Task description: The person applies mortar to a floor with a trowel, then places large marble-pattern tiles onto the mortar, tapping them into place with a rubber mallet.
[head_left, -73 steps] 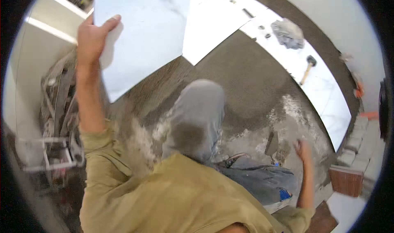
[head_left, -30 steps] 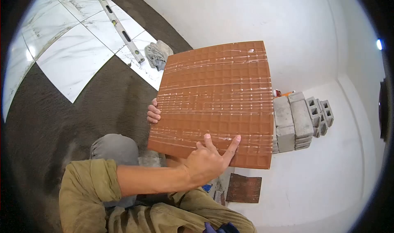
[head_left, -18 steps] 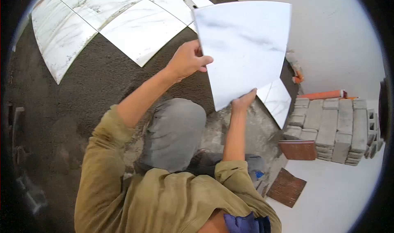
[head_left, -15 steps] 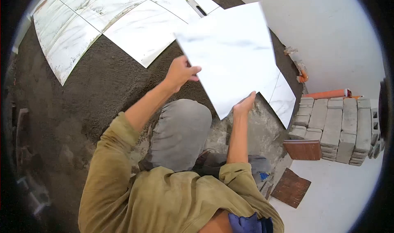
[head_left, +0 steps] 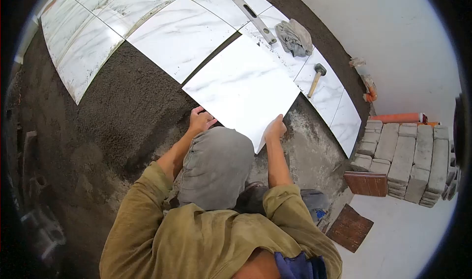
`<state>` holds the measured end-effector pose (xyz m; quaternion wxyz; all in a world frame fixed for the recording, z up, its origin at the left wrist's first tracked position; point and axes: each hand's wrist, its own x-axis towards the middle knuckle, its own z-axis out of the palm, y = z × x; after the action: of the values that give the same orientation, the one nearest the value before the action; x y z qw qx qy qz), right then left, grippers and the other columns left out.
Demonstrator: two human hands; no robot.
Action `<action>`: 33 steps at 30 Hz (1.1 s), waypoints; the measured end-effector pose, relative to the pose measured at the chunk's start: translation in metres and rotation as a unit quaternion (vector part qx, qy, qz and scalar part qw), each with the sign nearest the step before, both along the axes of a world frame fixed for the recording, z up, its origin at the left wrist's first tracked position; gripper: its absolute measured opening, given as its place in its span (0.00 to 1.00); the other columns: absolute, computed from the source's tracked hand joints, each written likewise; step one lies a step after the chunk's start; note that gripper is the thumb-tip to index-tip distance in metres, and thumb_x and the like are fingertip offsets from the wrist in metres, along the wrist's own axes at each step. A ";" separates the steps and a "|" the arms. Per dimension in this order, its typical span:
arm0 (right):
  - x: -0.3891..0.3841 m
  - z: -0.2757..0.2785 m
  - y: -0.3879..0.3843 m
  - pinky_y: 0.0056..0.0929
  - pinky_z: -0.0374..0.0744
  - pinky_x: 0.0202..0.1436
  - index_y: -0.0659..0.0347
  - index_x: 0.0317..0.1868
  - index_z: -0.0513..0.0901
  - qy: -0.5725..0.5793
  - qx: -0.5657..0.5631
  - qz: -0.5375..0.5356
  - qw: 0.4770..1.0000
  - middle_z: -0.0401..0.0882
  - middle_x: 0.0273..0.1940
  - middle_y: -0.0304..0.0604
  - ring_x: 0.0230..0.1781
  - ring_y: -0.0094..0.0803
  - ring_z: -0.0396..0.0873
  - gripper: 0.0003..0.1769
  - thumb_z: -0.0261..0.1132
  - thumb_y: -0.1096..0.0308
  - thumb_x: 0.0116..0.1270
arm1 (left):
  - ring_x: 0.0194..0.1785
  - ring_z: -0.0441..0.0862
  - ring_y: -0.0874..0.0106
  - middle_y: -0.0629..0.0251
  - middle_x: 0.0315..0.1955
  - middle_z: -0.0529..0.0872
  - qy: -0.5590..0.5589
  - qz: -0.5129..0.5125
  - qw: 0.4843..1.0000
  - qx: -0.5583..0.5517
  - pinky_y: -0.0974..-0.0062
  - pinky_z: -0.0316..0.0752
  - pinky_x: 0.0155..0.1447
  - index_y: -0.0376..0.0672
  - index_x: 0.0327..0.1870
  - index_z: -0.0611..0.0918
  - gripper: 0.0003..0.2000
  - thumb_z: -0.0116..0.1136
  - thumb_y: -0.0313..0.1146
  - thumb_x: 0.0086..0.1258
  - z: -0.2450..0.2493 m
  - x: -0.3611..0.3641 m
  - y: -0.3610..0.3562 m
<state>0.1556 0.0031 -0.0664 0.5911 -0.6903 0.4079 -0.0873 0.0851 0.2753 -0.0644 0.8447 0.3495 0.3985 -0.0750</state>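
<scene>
A large white floor tile (head_left: 243,89) with grey marbling lies low and nearly level in front of my knee, its far edge beside the laid tiles (head_left: 179,33). My left hand (head_left: 200,121) grips its left edge, the fingers partly under the tile. My right hand (head_left: 275,128) holds the near right edge, thumb on top and fingers hidden below. Dark mortar (head_left: 132,97) spreads left of the tile. A narrow dark gap shows between it and the tile beyond.
On the laid tiles lie a spirit level (head_left: 250,13), a grey rag (head_left: 294,37) and a mallet (head_left: 317,79). At right, grey paving blocks (head_left: 400,151) stand stacked by the wall, near an orange pipe (head_left: 398,117) and brown tiles (head_left: 366,183). Bare concrete (head_left: 312,141) is at my right.
Both hands have lowered the tile from a raised, tilted position to nearly flat, moving it left and toward me. The rag and mallet behind it have come into view.
</scene>
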 end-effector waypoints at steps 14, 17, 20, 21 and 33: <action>0.044 -0.013 0.011 0.45 0.78 0.49 0.76 0.43 0.80 0.066 -0.020 0.009 0.998 0.82 0.45 0.56 0.45 0.46 0.81 0.27 0.56 0.52 0.74 | 0.53 0.77 0.67 0.60 0.50 0.80 -0.104 -0.030 0.994 -0.011 0.64 0.71 0.64 0.35 0.57 0.74 0.22 0.48 0.19 0.58 -0.016 0.024 0.010; 0.043 -0.009 0.014 0.45 0.77 0.48 0.74 0.42 0.81 0.052 -0.019 0.004 0.998 0.82 0.45 0.55 0.44 0.46 0.81 0.27 0.55 0.51 0.75 | 0.55 0.76 0.67 0.61 0.51 0.79 -0.103 -0.045 0.994 0.002 0.63 0.69 0.67 0.35 0.58 0.74 0.22 0.48 0.20 0.58 -0.022 0.025 0.010; 0.044 -0.014 0.014 0.45 0.77 0.48 0.74 0.41 0.81 0.049 -0.040 0.012 0.998 0.83 0.44 0.55 0.43 0.46 0.81 0.27 0.56 0.51 0.75 | 0.57 0.75 0.66 0.59 0.53 0.79 -0.088 -0.034 0.996 0.003 0.63 0.67 0.68 0.34 0.59 0.73 0.23 0.49 0.20 0.58 -0.026 0.026 0.009; 0.044 -0.021 0.010 0.45 0.77 0.48 0.74 0.41 0.81 0.051 -0.039 0.009 0.998 0.83 0.44 0.55 0.43 0.46 0.81 0.27 0.56 0.51 0.75 | 0.57 0.76 0.65 0.59 0.53 0.79 -0.098 -0.039 0.994 0.005 0.62 0.67 0.68 0.34 0.58 0.73 0.23 0.49 0.20 0.58 -0.027 0.026 0.010; 0.050 -0.027 -0.001 0.49 0.77 0.57 0.75 0.47 0.81 0.126 -0.159 0.040 0.978 0.82 0.49 0.62 0.51 0.55 0.81 0.26 0.57 0.53 0.72 | 0.65 0.70 0.52 0.51 0.62 0.72 -0.134 -0.270 0.538 0.787 0.52 0.65 0.67 0.43 0.66 0.73 0.30 0.66 0.31 0.59 -0.015 0.050 0.078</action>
<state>0.2056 0.0019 -0.0939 0.4205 -0.7968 0.4321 -0.0394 0.1349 0.3529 -0.0792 0.2125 0.9706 0.0656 0.0917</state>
